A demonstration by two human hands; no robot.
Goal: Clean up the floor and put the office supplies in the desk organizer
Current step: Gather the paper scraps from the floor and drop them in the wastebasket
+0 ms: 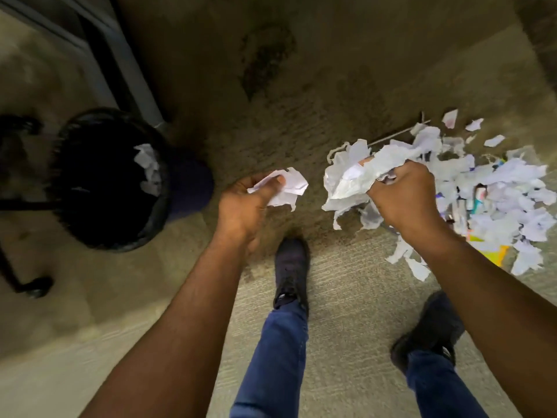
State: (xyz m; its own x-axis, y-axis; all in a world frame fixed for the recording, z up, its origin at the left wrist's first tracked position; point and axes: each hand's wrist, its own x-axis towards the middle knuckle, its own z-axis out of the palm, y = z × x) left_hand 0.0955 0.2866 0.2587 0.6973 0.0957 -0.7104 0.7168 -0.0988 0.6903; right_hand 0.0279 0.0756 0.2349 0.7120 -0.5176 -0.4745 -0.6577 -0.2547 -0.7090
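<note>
My left hand (pixel 244 206) grips a small crumpled white paper scrap (pixel 289 188) above the carpet, to the right of a black waste bin (pixel 108 179) that holds some white scraps (pixel 149 167). My right hand (pixel 404 197) grips a large bunch of torn white paper (pixel 352 176), lifted off the floor. Further right, a heap of torn paper (pixel 494 188) lies on the carpet. Coloured office supplies (pixel 479 197), partly buried, show through it, and a yellow item (pixel 500 254) lies at its near edge.
A grey desk leg (pixel 132 73) stands behind the bin. A black chair base with a caster (pixel 33 286) is at far left. My two feet in dark shoes (pixel 291 267) stand on beige carpet. A thin stick (pixel 394 134) lies beyond the heap.
</note>
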